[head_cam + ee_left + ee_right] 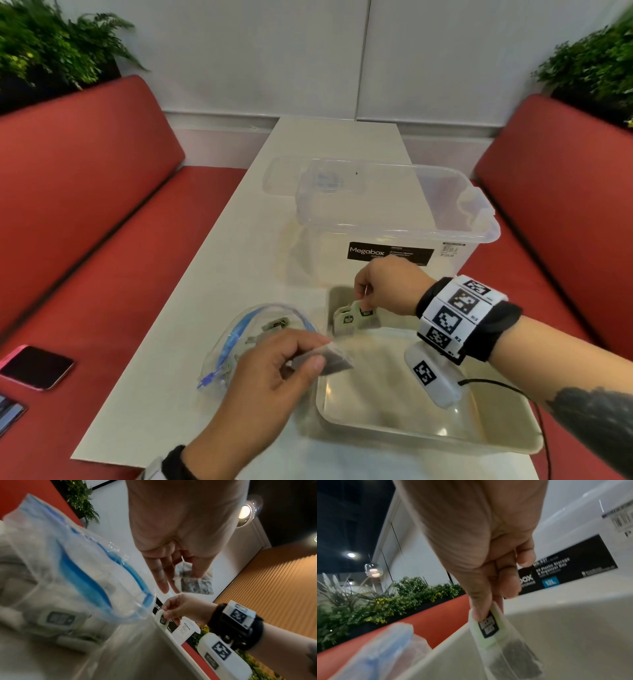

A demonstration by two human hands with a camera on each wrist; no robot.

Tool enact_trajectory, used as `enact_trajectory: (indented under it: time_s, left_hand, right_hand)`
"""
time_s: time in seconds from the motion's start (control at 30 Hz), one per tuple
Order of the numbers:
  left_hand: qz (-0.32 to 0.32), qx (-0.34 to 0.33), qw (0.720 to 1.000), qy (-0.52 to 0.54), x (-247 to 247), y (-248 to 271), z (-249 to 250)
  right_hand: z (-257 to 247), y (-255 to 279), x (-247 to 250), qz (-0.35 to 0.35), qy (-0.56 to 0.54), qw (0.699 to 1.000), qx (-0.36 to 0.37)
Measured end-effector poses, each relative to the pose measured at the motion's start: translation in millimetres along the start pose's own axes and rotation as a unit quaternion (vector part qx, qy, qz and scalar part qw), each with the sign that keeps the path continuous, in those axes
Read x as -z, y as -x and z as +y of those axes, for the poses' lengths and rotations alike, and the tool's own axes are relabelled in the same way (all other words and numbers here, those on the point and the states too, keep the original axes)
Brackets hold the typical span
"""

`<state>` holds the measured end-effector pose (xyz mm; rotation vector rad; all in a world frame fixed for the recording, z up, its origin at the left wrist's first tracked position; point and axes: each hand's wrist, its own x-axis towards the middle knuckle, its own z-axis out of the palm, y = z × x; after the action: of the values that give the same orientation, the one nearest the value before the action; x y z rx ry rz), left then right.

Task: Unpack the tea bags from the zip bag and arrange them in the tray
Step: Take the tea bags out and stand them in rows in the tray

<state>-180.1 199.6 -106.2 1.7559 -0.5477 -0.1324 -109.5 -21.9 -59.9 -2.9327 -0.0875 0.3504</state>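
The right hand (387, 287) is pinching one tea bag (503, 639) in its grip at the tray's (428, 437) far corner beside another tea bag (344, 320); the left hand (270, 373) is pinching a third tea bag (330, 361) between zip bag (236, 339) and tray on the bench (219, 260).

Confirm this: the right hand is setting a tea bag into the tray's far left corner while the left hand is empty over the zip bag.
Not quite: the left hand is not empty, it pinches a tea bag, as the head view shows. The right hand does hold a tagged tea bag at the tray's far left corner.
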Motion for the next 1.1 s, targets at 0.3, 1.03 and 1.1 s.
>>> enact_trajectory:
  time_s: [0.3, 1.03, 1.1]
  left_hand:
    - [-0.086, -0.004, 0.994, -0.074, -5.8, 9.3, -8.7]
    - [-0.1, 0.012, 0.992, -0.072, -7.8, 4.6, -5.6]
    - [-0.092, 0.007, 0.993, -0.078, -7.4, 3.8, -5.4]
  right_hand:
    - [-1.8, -22.3, -41.5, -0.027, 0.039, 0.998, -0.035]
    - [-2.4, -24.5, -65.6, 0.033, 0.097, 0.995, -0.019]
    - [-2.4, -23.5, -65.1, 0.029, 0.1, 0.994, -0.018]
